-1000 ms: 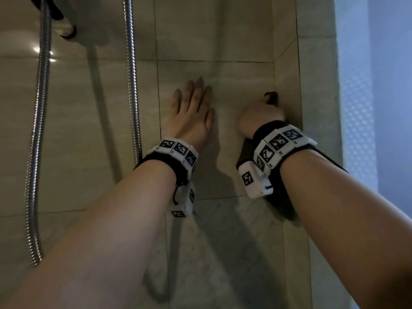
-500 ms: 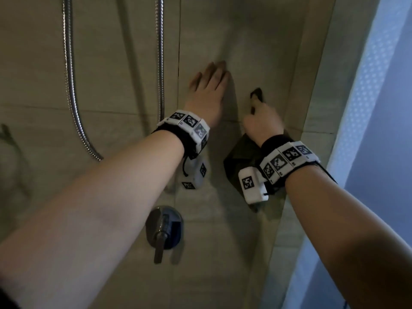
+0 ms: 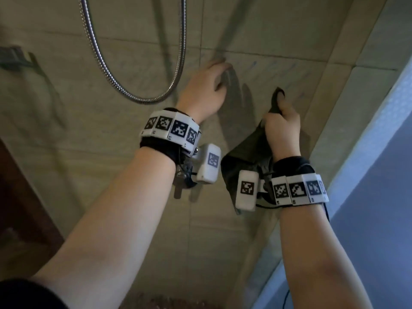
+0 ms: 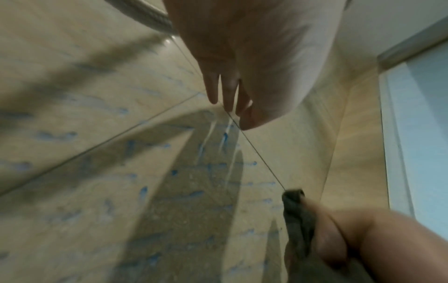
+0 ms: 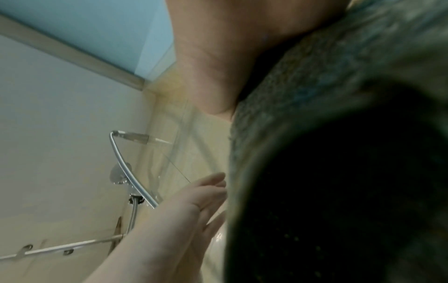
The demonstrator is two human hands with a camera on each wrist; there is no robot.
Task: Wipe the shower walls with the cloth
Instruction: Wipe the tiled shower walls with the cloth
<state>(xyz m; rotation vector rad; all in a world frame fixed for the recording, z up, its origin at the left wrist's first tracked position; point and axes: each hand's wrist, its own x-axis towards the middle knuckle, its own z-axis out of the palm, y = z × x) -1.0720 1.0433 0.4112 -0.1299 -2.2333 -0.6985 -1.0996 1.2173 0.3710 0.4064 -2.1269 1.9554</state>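
Cloth (image 3: 247, 157) bunched in right hand (image 3: 282, 128), fingers curled round dark fabric, one corner poking out at 12 o'clock above knuckles, loose tail hanging toward 7 o'clock over wrist camera. Pressed to tiled wall (image 3: 263, 45) near corner, glass panel at 3 o'clock. Left hand (image 3: 202, 90) at 9 o'clock of right, holding nothing, fingers straight and laid flat against wall, apparently as brace.

Risks, judged from here: bracing palm sliding on wet-streaked tile, blue smears showing in left wrist view; hanging tail catching on wrist camera and dragging grip loose; only a small wad meeting tile, leaving streaks unless spread wider; left forearm brushing hose (image 3: 107, 70), looped at 9 o'clock of left hand, on a wide sweep.

Containers: none seen; tap handle partly hidden behind left wrist, cannot tell its setting.
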